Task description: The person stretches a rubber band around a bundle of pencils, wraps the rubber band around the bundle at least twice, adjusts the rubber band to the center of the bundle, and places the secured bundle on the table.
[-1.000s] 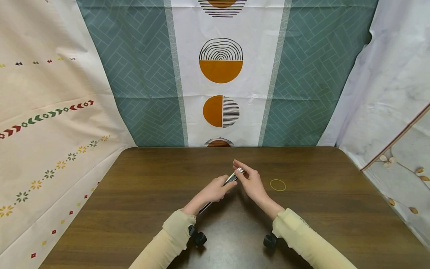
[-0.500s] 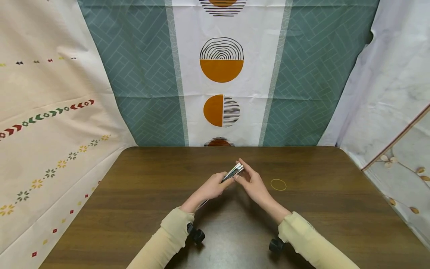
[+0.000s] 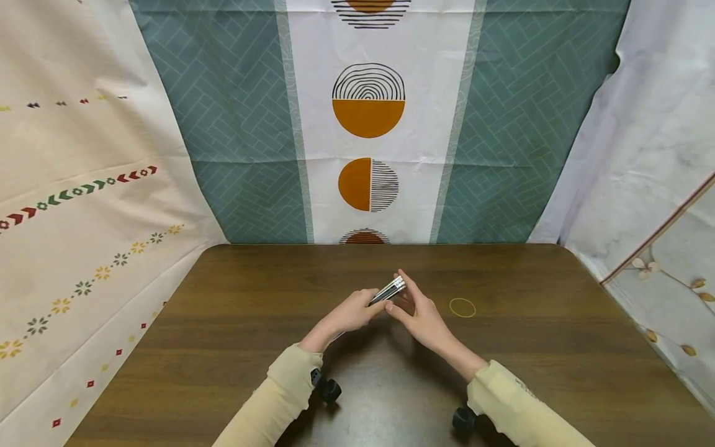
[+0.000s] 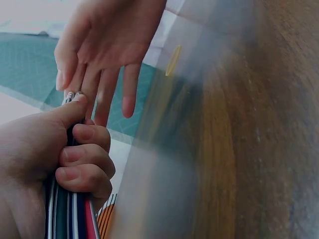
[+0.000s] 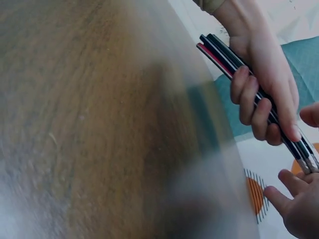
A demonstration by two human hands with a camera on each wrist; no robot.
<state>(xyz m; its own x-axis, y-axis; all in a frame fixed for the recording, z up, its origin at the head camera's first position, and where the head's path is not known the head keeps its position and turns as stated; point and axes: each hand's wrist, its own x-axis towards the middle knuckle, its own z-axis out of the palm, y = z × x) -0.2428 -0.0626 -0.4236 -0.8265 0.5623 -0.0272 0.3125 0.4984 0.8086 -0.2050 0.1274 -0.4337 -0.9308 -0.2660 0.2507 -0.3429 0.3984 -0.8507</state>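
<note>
Brown wood-grain tabletop (image 3: 234, 360) spreads beneath the person's cream sleeves (image 3: 262, 397). Above it the left hand (image 3: 350, 310) curls its fingers round a bundle of slim pencil-like sticks (image 3: 384, 293); gripping them along the shafts seems to keep them parallel while leaving the silver ends (image 3: 398, 283) exposed. Those ends point away from the person, towards the right hand (image 3: 421, 316), whose fingers reach out spread and appear to touch them, perhaps as a stop against sliding. Dark and glossy, the sticks show green, navy and white stripes, with one red edge; their number cannot be told. Near the right hand, a yellow rubber band (image 3: 461, 298) lies flat, within easy reach. Behind hangs a teal-and-white cloth (image 3: 246, 124).
</note>
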